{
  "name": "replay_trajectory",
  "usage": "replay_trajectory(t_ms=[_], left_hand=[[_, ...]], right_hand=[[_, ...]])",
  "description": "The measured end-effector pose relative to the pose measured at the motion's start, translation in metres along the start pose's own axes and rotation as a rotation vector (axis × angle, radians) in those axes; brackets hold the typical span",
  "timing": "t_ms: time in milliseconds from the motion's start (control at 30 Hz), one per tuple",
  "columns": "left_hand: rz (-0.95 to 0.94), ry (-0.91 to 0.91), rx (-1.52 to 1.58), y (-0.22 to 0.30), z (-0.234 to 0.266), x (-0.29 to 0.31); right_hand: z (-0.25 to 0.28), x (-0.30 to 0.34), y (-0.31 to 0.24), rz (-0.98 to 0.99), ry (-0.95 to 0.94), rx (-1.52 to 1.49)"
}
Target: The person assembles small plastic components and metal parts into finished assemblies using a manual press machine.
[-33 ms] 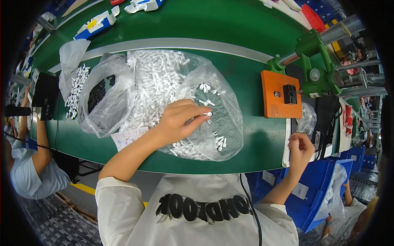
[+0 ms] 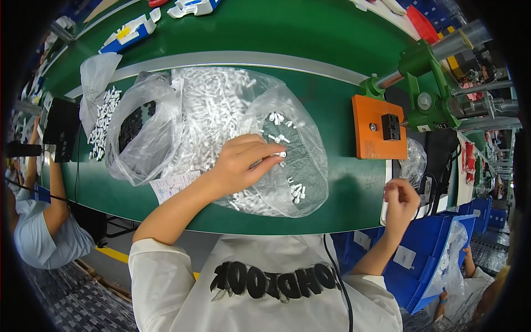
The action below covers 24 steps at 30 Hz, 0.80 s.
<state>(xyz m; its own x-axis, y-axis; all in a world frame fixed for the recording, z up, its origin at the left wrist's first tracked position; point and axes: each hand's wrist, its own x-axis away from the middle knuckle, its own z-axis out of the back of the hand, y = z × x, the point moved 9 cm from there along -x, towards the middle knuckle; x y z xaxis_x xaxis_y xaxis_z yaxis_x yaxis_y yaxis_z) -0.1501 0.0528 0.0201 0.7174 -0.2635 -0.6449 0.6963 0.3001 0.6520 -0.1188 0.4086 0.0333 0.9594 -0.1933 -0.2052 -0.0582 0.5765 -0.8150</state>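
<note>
My left hand (image 2: 243,163) pinches a small white plastic part (image 2: 281,154) between thumb and forefinger. It hovers over a large clear plastic bag (image 2: 312,166), which holds a heap of similar white parts (image 2: 207,110). Several loose ones (image 2: 297,191) lie on the bag's right side. My right hand (image 2: 401,207) is raised near the table's front edge on the right, fingers curled in and thumb close to them. Whatever it may hold is hidden. Beyond that hand is an orange plate with a black block (image 2: 365,130), beside a green press (image 2: 423,83).
Left of the heap stands another clear bag (image 2: 149,152) with black parts (image 2: 133,127). Further left are black-and-white parts (image 2: 102,127). A paper slip (image 2: 174,185) lies at the front. Blue bins (image 2: 426,260) stand at lower right. Other people (image 2: 47,232) work on both sides.
My right hand has shifted slightly to the left, its fingers still curled. My left hand and the white part stay in place.
</note>
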Motion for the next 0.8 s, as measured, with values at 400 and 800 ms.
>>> replay_trajectory(t_ms=[400,800], left_hand=[[-0.141,-0.011,-0.111,0.011,-0.008,0.009],[-0.161,0.007,-0.139,0.015,-0.007,0.011]], right_hand=[[-0.152,0.025,-0.084,0.129,-0.500,-0.379],[-0.180,0.019,-0.074,-0.126,-0.476,-0.758]])
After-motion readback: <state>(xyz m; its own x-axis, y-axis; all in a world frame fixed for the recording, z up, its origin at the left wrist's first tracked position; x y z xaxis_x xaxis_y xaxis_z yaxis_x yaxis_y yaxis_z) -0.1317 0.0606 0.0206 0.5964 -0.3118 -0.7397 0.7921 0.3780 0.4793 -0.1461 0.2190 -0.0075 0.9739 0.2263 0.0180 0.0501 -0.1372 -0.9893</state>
